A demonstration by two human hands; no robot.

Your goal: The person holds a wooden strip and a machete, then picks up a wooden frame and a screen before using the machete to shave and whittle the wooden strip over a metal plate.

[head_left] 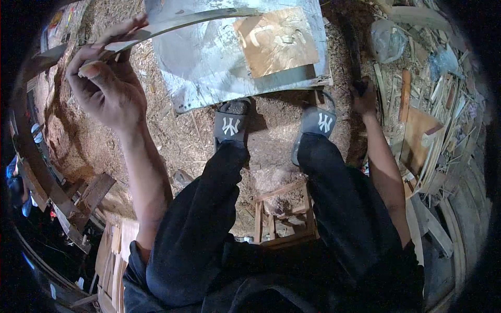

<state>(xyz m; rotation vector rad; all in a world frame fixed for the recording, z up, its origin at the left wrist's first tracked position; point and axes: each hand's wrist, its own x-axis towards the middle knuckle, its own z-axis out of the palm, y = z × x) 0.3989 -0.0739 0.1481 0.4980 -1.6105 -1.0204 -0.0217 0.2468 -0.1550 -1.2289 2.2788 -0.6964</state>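
Observation:
My left hand (109, 88), raised at the upper left, is closed around one end of a long, thin wooden strip (195, 20). The strip bows slightly and reaches right, over a grey metal-looking sheet (193, 68) on the ground. A square brown board (261, 57) with pale worn marks lies on that sheet, partly beneath the strip's far end. At the right, my right hand (364, 97) is low and wrapped around the dark handle of a long, dark-bladed tool like a machete (353, 49). The blade points away from me, and its outline is hard to make out.
Wood shavings (193, 138) cover the ground. My sandalled feet (229, 122) are by the sheet's near edge. A wooden stool frame (287, 242) is below me. Split wood strips (443, 109) and a clear plastic bag (388, 40) lie right; timber pieces (94, 195) lie left.

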